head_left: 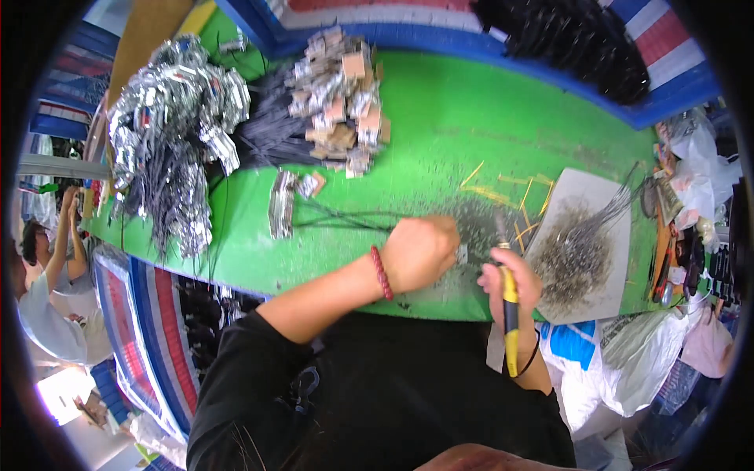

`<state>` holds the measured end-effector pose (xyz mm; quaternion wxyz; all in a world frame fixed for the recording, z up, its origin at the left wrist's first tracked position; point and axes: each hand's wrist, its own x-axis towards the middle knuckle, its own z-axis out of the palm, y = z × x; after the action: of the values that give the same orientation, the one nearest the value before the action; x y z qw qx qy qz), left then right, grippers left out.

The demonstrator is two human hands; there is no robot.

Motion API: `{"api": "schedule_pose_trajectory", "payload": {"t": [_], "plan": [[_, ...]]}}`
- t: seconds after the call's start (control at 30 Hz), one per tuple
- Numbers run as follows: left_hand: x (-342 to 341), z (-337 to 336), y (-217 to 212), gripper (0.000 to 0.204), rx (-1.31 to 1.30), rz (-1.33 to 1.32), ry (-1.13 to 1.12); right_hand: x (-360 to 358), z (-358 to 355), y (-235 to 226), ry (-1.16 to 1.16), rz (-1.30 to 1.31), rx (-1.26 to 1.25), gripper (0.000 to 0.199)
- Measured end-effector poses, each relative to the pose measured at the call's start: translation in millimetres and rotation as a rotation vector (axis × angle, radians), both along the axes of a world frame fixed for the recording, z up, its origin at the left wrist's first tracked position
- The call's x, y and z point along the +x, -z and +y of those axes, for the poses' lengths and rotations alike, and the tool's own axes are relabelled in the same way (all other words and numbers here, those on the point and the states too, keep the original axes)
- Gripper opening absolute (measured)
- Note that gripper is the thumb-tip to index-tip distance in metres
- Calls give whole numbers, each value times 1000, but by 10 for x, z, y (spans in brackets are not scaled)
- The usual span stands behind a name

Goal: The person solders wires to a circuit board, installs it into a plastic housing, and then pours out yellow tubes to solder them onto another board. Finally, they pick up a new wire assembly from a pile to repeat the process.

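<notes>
My left hand (pixel 424 250), with a red beaded bracelet at the wrist, is closed around several thin black cables (pixel 345 220). They run left across the green table to a silver-wrapped piece (pixel 280 206) and a small brown tag (pixel 312 185). In my right hand (pixel 518 286) is a yellow and black soldering iron (pixel 510 314), its metal tip pointing away from me. A small pale piece at the left fingertips is too small to make out. Dark specks lie on the table around both hands.
Silver-wrapped cable bundles (pixel 177 118) and tagged black cables (pixel 338 110) lie at the far left. Thin yellow strips (pixel 525 196) and a grey board (pixel 609 235) with dark debris and wires are on the right. White bags (pixel 644 361) hang at the right edge; another person (pixel 59 259) is at left.
</notes>
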<state>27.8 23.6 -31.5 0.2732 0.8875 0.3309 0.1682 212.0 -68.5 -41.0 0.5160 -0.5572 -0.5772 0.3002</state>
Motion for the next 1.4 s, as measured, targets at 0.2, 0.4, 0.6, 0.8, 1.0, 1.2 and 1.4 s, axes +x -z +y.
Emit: {"api": "schedule_pose_trajectory", "payload": {"t": [0.2, 0.4, 0.6, 0.8, 1.0, 1.2, 1.4], "plan": [[-192, 100, -296, 19, -17, -158, 24, 258, 330, -198, 34, 98, -46, 31], [-414, 349, -559, 19, 26, -253, -74, 771, 1643, -833, -65, -466, 266, 31], [-279, -24, -328, 61, 65, 1, 29, 653, 3013, -1042, -171, -1355, 663, 13], [-445, -291, -230, 60, 31, -7, 97, 802, 3279, -1114, -358, -1722, 468, 15], [-635, 77, -531, 40, -12, -334, -113, 760, 2400, -1585, -259, -1239, 643, 33], [-630, 559, -1154, 22, 224, -527, -270, 816, 1210, -1549, -345, -1132, 672, 38], [-510, 695, -1273, 36, 454, 170, -644, 612, 582, -1403, -341, -1085, 743, 40]]}}
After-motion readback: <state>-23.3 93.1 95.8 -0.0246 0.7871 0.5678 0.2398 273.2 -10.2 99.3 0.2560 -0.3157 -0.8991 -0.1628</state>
